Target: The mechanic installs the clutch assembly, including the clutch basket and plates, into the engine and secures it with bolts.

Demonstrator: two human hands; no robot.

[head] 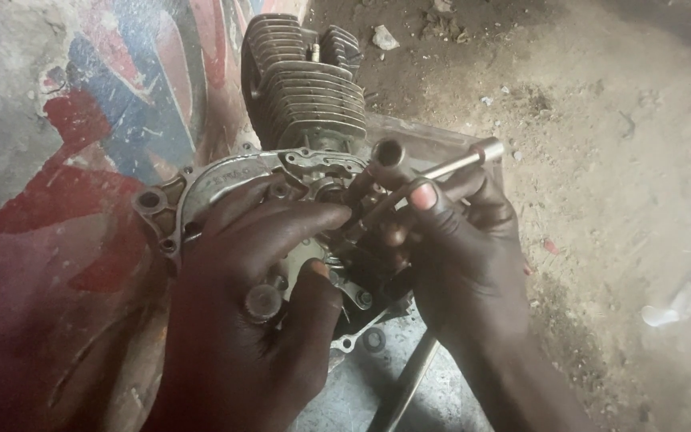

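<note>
A small engine lies on the ground, its finned grey cylinder [309, 84] pointing away from me and its open crankcase [201, 188] toward me. My left hand [253, 300] is spread flat over the crankcase, fingers pressing on the inner parts. My right hand [457, 248] grips a metal T-handle socket wrench [461, 162], whose shaft runs down into the case between both hands. A round socket end [388, 152] shows just above my right fingers.
A painted wall [113, 104] in red, blue and white rises on the left. Bare dirt ground [617, 160] with small stones and scraps spreads to the right. A metal rod [409, 384] lies on a grey sheet under the engine.
</note>
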